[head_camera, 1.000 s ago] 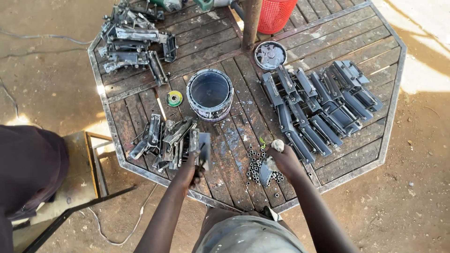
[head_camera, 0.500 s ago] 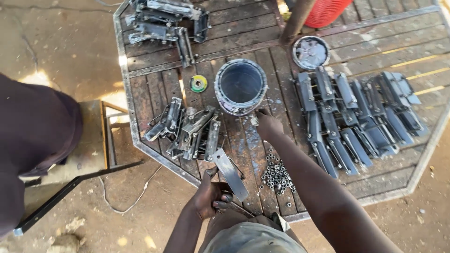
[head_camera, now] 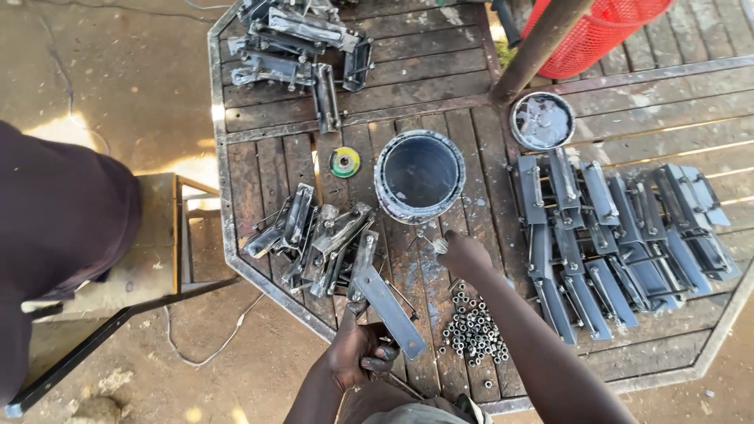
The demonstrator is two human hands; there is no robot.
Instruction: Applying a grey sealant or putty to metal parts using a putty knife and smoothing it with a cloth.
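Octagonal slatted wooden counter [head_camera: 440, 86] with metal rim, carrying an open paint can [head_camera: 419, 175] at centre, its lid [head_camera: 542, 121] nearby, a small green disc [head_camera: 345, 162], loose nuts [head_camera: 473, 333], and heaps of grey metal brackets at far left [head_camera: 294, 43], near left [head_camera: 318, 239] and right [head_camera: 620, 235].

Daylight scene, mostly open shade, evenly lit. Bright sun patches on the ground at left and along the tabletop [head_camera: 259, 133] right edge; highlights there clip to white. Soft shadows under the metal brackets [head_camera: 620, 235]. Focus sharp overall. Slight motion blur on the right hand [head_camera: 465, 255]. Mild wide-angle bowing at frame edges.
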